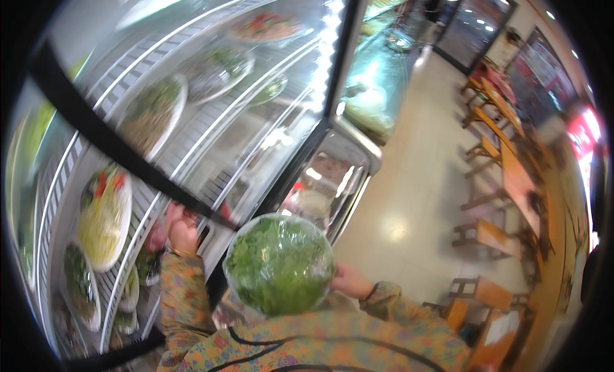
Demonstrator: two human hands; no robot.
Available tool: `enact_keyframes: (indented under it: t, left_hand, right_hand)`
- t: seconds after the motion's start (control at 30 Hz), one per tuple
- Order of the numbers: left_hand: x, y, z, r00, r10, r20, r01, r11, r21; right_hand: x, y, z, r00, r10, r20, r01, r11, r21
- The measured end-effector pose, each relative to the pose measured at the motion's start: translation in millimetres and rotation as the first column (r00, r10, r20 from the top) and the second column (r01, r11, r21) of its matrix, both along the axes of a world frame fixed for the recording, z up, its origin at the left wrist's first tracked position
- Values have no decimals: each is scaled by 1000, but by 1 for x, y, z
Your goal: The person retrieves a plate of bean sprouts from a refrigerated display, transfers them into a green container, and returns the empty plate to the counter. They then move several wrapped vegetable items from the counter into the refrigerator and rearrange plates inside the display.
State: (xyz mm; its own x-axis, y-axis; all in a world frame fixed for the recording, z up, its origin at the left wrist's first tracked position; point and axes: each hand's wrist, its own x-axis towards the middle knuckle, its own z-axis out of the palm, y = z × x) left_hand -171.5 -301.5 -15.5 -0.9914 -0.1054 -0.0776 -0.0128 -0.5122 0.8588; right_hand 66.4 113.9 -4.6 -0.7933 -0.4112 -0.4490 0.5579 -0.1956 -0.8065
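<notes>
My right hand (352,280) grips the right rim of a round dish of leafy greens (280,264), covered with clear plastic wrap and held in front of my body. My left hand (182,230) reaches into a lit display refrigerator, at the front edge of a white wire shelf (165,192) and beside the black frame bar (129,156). Its fingertips are partly hidden, so what they touch is unclear. On the shelf left of this hand lies an oval plate of yellow shredded food (104,223), wrapped, with red pieces at one end.
Further wrapped plates sit on the shelves, among them a plate of brown food and greens (153,115). A low glass-topped case (319,180) stands right of the refrigerator. Wooden tables (518,180) and stools (494,237) line the right side of the tiled floor (398,199).
</notes>
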Motion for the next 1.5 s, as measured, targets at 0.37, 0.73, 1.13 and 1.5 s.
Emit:
enact_keyframes:
  t: [0.37, 0.73, 1.13, 1.5]
  left_hand:
    - [326, -23, 51, 982, -74, 174, 65, 996, 53]
    - [282, -51, 54, 983, 181, 7, -180, 971, 160]
    - [24, -95, -6, 986, 164, 33, -167, 970, 174]
    - [-186, -41, -84, 960, -261, -103, 280, 917, 284]
  right_hand:
    - [-37, -107, 26, 950, 297, -93, -306, 947, -100]
    - [-82, -153, 34, 972, 220, 85, -159, 877, -453]
    - [8, -34, -127, 855, -59, 515, 212, 946, -244]
    - [77, 61, -203, 636, -457, 621, 484, 864, 139]
